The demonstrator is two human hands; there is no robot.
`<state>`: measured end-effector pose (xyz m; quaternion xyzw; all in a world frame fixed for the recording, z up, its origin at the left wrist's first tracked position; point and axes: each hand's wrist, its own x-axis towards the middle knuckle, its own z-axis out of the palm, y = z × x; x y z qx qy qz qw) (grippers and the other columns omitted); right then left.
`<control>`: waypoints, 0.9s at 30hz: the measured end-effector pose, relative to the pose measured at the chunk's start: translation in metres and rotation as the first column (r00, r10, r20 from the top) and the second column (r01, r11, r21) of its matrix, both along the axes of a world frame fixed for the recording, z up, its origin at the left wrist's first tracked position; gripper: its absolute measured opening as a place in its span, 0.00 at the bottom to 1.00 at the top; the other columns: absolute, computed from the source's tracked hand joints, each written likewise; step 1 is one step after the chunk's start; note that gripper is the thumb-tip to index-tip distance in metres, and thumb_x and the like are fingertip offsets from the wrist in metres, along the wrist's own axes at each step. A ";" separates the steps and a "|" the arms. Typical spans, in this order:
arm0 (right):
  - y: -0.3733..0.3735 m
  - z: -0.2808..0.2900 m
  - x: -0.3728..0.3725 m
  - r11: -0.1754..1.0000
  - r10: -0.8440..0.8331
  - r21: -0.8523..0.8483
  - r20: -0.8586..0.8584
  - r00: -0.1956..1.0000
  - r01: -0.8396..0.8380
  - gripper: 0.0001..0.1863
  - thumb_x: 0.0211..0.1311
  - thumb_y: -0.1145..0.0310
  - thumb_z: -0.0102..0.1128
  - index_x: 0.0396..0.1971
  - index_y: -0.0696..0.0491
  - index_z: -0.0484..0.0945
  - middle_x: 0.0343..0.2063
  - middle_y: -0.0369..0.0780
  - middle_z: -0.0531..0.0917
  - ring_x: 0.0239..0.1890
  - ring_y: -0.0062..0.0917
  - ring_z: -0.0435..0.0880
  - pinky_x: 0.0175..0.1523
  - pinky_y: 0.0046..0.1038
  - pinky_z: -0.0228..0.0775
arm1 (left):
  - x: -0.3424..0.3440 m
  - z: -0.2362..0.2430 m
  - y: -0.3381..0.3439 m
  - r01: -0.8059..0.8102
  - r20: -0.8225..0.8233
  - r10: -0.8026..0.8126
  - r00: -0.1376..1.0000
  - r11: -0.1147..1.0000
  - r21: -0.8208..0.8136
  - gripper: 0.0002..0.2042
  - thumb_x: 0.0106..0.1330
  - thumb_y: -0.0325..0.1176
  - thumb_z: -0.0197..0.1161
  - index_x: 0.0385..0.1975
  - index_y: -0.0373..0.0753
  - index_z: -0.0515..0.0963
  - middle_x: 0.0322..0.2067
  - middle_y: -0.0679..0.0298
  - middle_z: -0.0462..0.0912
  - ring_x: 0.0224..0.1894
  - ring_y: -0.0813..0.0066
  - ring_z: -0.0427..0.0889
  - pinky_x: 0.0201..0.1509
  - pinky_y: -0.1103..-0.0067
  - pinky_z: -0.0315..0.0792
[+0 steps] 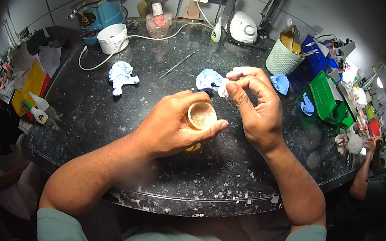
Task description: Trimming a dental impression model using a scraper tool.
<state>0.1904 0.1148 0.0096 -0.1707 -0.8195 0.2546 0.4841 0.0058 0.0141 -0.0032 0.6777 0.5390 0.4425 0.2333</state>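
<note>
My left hand (166, 125) is wrapped round a small round jar (202, 115), tilted so that its open mouth and pale inside show. A bit of yellow-orange (193, 147) shows below that hand; I cannot tell whether it belongs to the jar. My right hand (262, 111) is raised to the right of the jar, thumb and fingers curled into a pinch. Whatever the pinch holds, if anything, is too small to name. Just beyond the fingertips is a blue-and-white dental mould (209, 79), its right end partly covered by them. A similar mould (122, 76) lies further left.
On the black worktop (160, 164) lies a thin metal tool (177, 65). Blue mould pieces (279, 83) lie at right, near a green bin (327, 97) and a pale tool cup (284, 57). A white tub (112, 38) and cable stand back left. Other people work at both sides.
</note>
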 end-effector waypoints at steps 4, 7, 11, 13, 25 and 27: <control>-0.002 0.002 0.001 0.998 0.016 -0.057 0.023 1.000 -0.014 0.09 0.69 0.69 0.67 0.30 0.58 0.81 0.44 0.41 0.81 0.49 0.26 0.80 0.57 0.29 0.70 | 0.000 0.000 0.000 0.185 -0.165 -0.150 0.975 0.957 0.222 0.19 0.56 0.45 0.80 0.35 0.39 0.80 0.36 0.62 0.77 0.44 0.63 0.74 0.53 0.70 0.69; -0.001 0.001 -0.001 1.000 -0.006 -0.025 0.022 1.000 0.007 0.09 0.69 0.70 0.67 0.30 0.58 0.81 0.45 0.41 0.80 0.50 0.26 0.80 0.57 0.28 0.70 | 0.002 0.009 -0.003 0.357 -0.343 -0.278 0.897 0.914 0.195 0.21 0.56 0.49 0.80 0.39 0.42 0.82 0.34 0.64 0.73 0.41 0.65 0.69 0.49 0.71 0.65; -0.001 0.002 -0.001 0.994 -0.035 0.102 0.008 0.999 0.034 0.09 0.69 0.70 0.67 0.30 0.59 0.81 0.42 0.42 0.81 0.46 0.27 0.82 0.52 0.28 0.73 | 0.008 -0.001 -0.003 0.375 -0.269 -0.325 0.906 0.913 0.161 0.28 0.54 0.51 0.81 0.48 0.42 0.80 0.36 0.64 0.76 0.41 0.64 0.72 0.49 0.69 0.67; 0.000 -0.001 -0.003 1.000 0.008 -0.007 -0.056 0.998 -0.009 0.10 0.71 0.69 0.66 0.31 0.59 0.81 0.41 0.42 0.81 0.45 0.27 0.82 0.51 0.27 0.73 | 0.007 -0.004 0.000 0.361 -0.246 -0.313 0.917 0.915 0.181 0.28 0.53 0.50 0.81 0.48 0.41 0.80 0.37 0.64 0.78 0.42 0.64 0.74 0.50 0.70 0.68; -0.006 -0.003 -0.004 0.983 0.146 0.103 0.076 0.986 -0.153 0.12 0.75 0.64 0.59 0.37 0.58 0.82 0.43 0.44 0.80 0.47 0.34 0.81 0.53 0.31 0.74 | -0.004 0.004 -0.002 0.150 0.174 -0.152 0.973 0.988 0.025 0.11 0.79 0.37 0.58 0.45 0.33 0.75 0.34 0.68 0.78 0.38 0.84 0.75 0.42 0.82 0.70; -0.005 -0.002 -0.004 0.984 0.147 0.095 0.065 0.987 -0.153 0.12 0.75 0.64 0.59 0.37 0.58 0.82 0.43 0.44 0.80 0.47 0.34 0.81 0.53 0.31 0.74 | -0.001 0.000 0.000 0.135 0.213 -0.147 0.966 0.988 0.071 0.10 0.77 0.35 0.60 0.44 0.34 0.76 0.32 0.66 0.79 0.35 0.81 0.75 0.40 0.79 0.71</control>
